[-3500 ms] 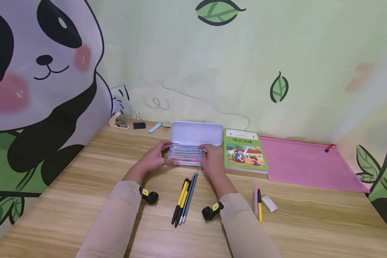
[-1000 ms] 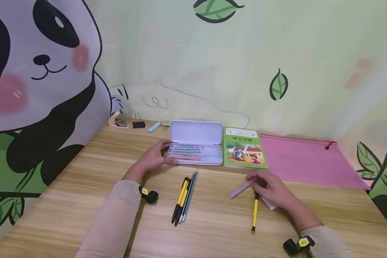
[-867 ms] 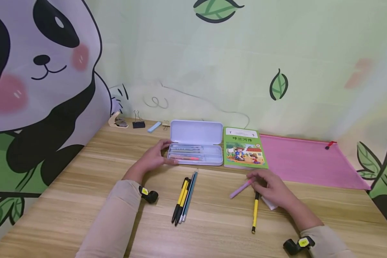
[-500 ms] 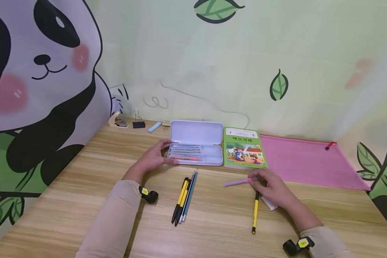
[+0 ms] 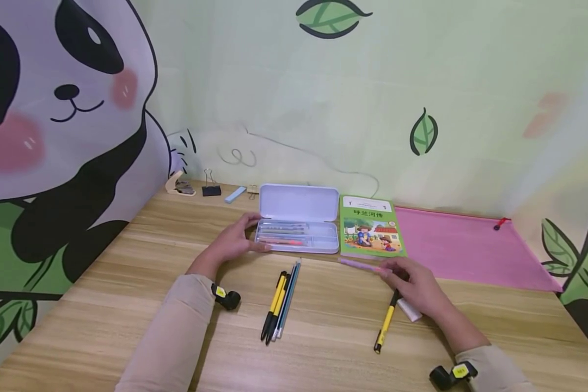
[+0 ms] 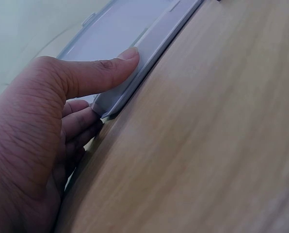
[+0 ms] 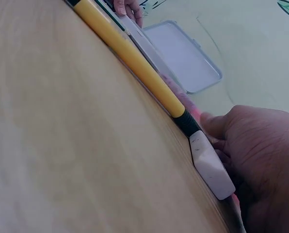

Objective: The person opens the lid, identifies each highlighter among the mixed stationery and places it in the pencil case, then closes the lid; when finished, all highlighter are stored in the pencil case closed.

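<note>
The white pencil case (image 5: pixel 325 243) stands with its lid raised, and several pens lie in its left compartments. My left hand (image 5: pixel 230 242) grips the case's left end; in the left wrist view the thumb (image 6: pixel 105 75) lies over its front edge and the fingers curl at the end. My right hand (image 5: pixel 414 283) pinches a slim purple pen (image 5: pixel 360 265) by its pink end, the other end pointing left toward the case. Close below that hand are a yellow-and-black pen (image 5: pixel 386 324) and a white eraser (image 5: pixel 409 310), which partly hides the fingers in the right wrist view.
Between the forearms lie two yellow-and-black pens (image 5: pixel 273 305) and blue pencils (image 5: pixel 290 299). A green book (image 5: pixel 372 226) and a pink pouch (image 5: pixel 470 250) are right of the case. Along the back left sit a stapler-like item (image 5: pixel 179 185), a black binder clip (image 5: pixel 212 190) and a light-blue bar (image 5: pixel 235 194).
My right hand has gone from the case to the purple pen, whose free end has swung round to point left. The yellow pen beside it has turned. The left hand has stayed on the case.
</note>
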The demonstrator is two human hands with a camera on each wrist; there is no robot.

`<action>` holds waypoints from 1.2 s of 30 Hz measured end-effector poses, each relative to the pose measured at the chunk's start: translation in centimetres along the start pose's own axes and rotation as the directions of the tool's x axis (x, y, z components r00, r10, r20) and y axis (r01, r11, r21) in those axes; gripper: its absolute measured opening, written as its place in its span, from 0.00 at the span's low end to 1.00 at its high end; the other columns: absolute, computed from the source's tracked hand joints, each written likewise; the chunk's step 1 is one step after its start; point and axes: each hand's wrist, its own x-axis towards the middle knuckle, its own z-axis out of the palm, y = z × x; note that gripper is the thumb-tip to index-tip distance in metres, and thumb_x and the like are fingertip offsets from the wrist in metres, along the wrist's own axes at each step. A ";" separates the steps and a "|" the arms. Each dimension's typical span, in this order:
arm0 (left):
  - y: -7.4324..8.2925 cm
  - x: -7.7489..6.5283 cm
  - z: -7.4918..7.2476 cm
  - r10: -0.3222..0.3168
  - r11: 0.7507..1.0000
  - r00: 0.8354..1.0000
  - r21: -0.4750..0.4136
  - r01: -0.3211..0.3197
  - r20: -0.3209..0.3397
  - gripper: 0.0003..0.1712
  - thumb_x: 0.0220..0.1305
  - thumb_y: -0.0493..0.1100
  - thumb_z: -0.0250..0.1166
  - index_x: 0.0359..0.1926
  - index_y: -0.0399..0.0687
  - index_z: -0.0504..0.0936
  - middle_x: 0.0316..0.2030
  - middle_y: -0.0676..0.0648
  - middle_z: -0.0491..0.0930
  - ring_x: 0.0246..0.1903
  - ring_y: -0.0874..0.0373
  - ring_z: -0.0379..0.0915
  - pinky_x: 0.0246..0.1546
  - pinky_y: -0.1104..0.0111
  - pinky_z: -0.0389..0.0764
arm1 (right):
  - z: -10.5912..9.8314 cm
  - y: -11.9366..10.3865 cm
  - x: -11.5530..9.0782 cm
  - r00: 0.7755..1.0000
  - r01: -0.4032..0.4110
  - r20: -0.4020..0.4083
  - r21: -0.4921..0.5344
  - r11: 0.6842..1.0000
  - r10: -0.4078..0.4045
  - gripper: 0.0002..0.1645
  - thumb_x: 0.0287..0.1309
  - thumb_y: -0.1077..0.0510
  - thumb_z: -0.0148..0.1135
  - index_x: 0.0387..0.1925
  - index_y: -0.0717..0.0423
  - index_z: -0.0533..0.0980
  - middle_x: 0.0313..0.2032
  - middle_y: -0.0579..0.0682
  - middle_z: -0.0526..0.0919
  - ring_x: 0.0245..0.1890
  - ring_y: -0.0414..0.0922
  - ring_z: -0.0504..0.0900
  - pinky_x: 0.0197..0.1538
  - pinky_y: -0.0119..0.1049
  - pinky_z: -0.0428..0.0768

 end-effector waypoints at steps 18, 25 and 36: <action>0.5 -0.4 0.0 0.001 1.000 1.000 0.008 -0.001 0.002 0.59 0.47 0.63 0.78 0.75 0.54 0.59 0.74 0.47 0.63 0.73 0.44 0.55 0.73 0.45 0.51 | 2.0 -4.5 2.0 0.920 0.034 -0.376 0.358 0.933 0.110 0.14 0.68 0.51 0.64 0.42 0.59 0.84 0.34 0.56 0.88 0.31 0.49 0.84 0.32 0.33 0.83; 0.3 -0.4 -0.3 0.004 1.000 1.000 0.009 -0.004 -0.003 0.57 0.48 0.61 0.79 0.75 0.54 0.59 0.74 0.47 0.63 0.73 0.44 0.55 0.73 0.45 0.51 | 5.6 -10.8 6.5 0.946 0.103 -0.323 0.356 0.929 0.019 0.12 0.64 0.51 0.69 0.42 0.54 0.84 0.35 0.48 0.89 0.33 0.44 0.85 0.35 0.34 0.84; 0.1 -0.4 -0.2 0.010 1.000 1.000 0.004 -0.010 -0.012 0.58 0.45 0.62 0.79 0.74 0.55 0.61 0.73 0.48 0.65 0.72 0.44 0.56 0.73 0.44 0.52 | 10.4 -12.4 10.3 0.966 -0.053 -0.229 0.272 0.961 0.118 0.12 0.63 0.50 0.69 0.43 0.52 0.84 0.37 0.47 0.88 0.37 0.43 0.84 0.41 0.40 0.84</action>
